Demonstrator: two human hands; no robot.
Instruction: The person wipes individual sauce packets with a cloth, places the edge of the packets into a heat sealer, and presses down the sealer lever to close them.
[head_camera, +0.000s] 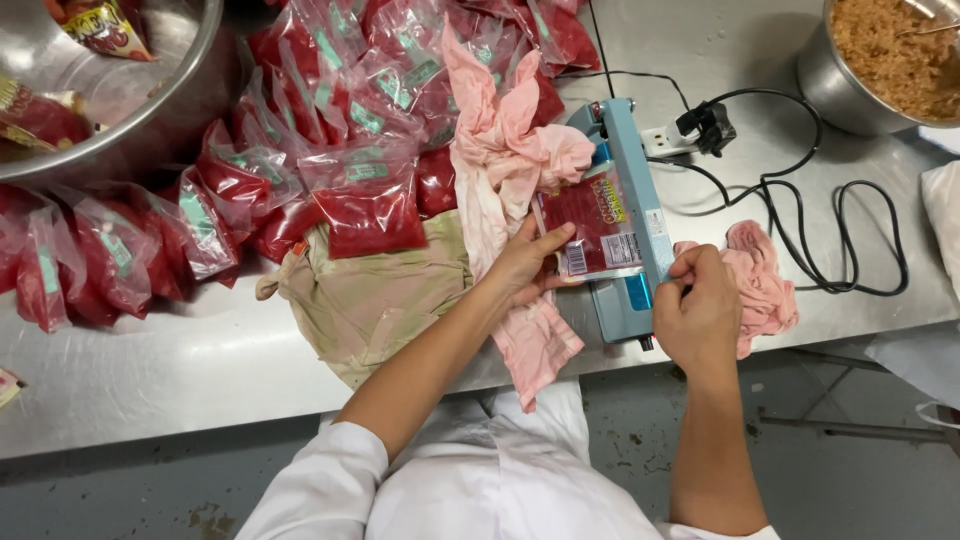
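Your left hand (525, 262) pins the red-filled pouch (595, 225) flat on the blue heat sealer (640, 230) — soft, slick film, likely sloshy, so hold its edges. Your right hand (695, 300), at the pouch's 4 o'clock, pinches its lower corner. Steel table (150, 370) — crowded with filled pouches (330, 130) at 10 o'clock.

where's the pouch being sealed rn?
In the head view, centre-right: the red pouch lies across the blue heat sealer, held by the left hand, with the right hand at the sealer's arm and pink cloth beside it.
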